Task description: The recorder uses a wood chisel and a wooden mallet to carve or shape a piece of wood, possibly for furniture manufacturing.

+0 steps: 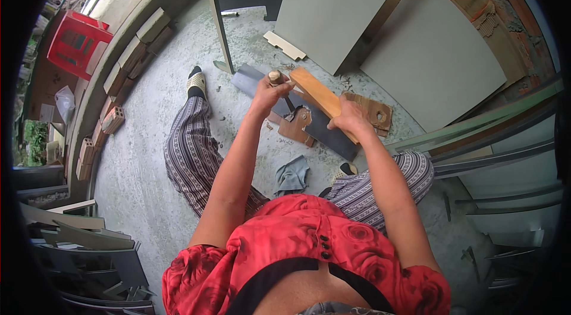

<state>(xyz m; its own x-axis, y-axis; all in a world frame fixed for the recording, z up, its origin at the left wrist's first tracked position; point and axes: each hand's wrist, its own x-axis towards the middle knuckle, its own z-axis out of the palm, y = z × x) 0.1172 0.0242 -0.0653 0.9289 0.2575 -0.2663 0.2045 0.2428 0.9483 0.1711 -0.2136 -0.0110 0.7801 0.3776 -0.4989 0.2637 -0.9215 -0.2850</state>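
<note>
The left hand (269,90) is closed around a wooden tool handle (275,77), raised above the work; the tool's head is hidden behind the hand and plank, so its kind cannot be told. The right hand (350,117) is clamped on the near end of a wooden plank (315,92), which slants up and away from it over a dark grey panel (324,130) on the floor. Hazard, as a judgement: the gripping fingers lie close to the tool's line of travel, so a blow that glances off the slanted plank could land on them; the plank, held by one hand only, could also twist or slip. Brown wooden pieces with holes (375,114) lie just beyond the right hand, and a grey cloth (291,175) lies below the hands, between the person's legs. The work rests on a rough concrete floor (148,184) strewn with chips. Large pale boards (434,53) lean against a brick wall beyond the hands; bricks (128,62) and a red crate (74,41) stand far to the left.
</note>
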